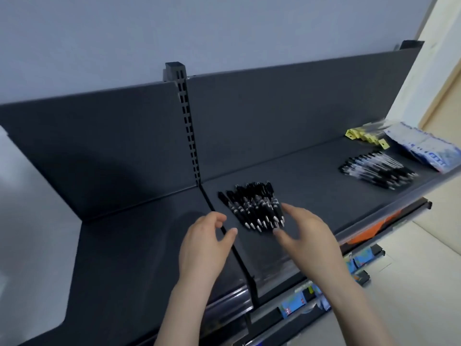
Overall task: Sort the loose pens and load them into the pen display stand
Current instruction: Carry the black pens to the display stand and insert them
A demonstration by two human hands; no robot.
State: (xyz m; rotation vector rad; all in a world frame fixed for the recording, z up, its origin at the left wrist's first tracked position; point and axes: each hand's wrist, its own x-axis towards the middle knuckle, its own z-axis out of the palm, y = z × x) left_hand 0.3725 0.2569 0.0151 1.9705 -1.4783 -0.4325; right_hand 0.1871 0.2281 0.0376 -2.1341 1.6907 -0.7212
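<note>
A tight bunch of black pens (252, 206) with silver tips lies on the dark shelf (311, 168), tips pointing toward me. My right hand (306, 236) hovers at the bunch's near right side, fingers relaxed, fingertips close to the silver tips. My left hand (207, 243) sits just left of the bunch over the shelf divider (239, 258), its fingers loosely curled and holding nothing. A second pile of clear-barrelled black pens (376, 171) lies farther right on the same shelf. No pen display stand is in view.
Yellow-tagged packets (364, 137) and a clear blue-printed bag (429, 151) lie at the shelf's far right end. A slotted upright post (187, 121) splits the dark back panel. Lower shelves hold small blue-labelled items (359, 260). A pale floor shows at the right.
</note>
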